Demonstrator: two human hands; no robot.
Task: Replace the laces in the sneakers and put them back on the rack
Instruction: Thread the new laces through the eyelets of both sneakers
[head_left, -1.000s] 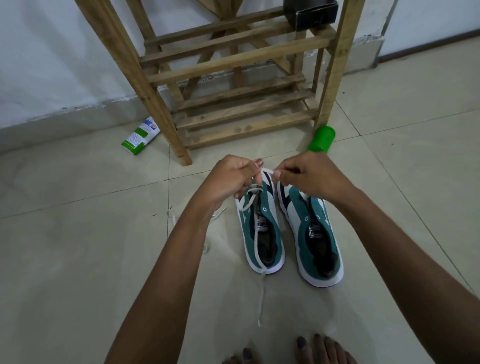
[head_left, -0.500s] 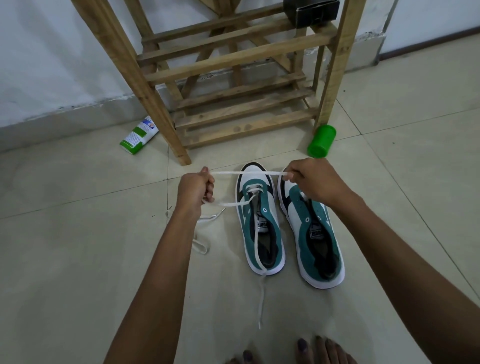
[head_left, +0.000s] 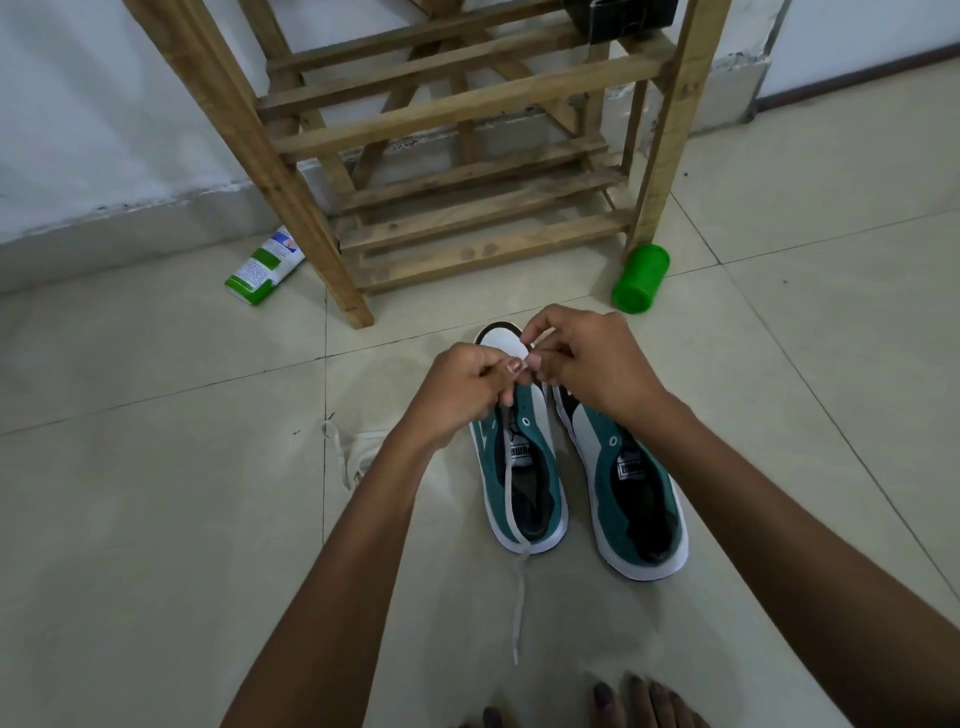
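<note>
Two hands, left hand (head_left: 457, 395) and right hand (head_left: 592, 364), meet over the left sneaker (head_left: 519, 467), each grip pinching the white lace (head_left: 511, 493) near the far toe.

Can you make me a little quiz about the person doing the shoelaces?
1. True or false: both sneakers sit on the wooden rack.
2. Which sneaker are the left hand and right hand working over?
A. the left sneaker
B. the right sneaker
C. neither
3. Fill in: a loose white lace trails over the left sneaker's heel onto the ____.

Key: 1 false, they stand on the floor. 2 A. 3 floor.
</note>
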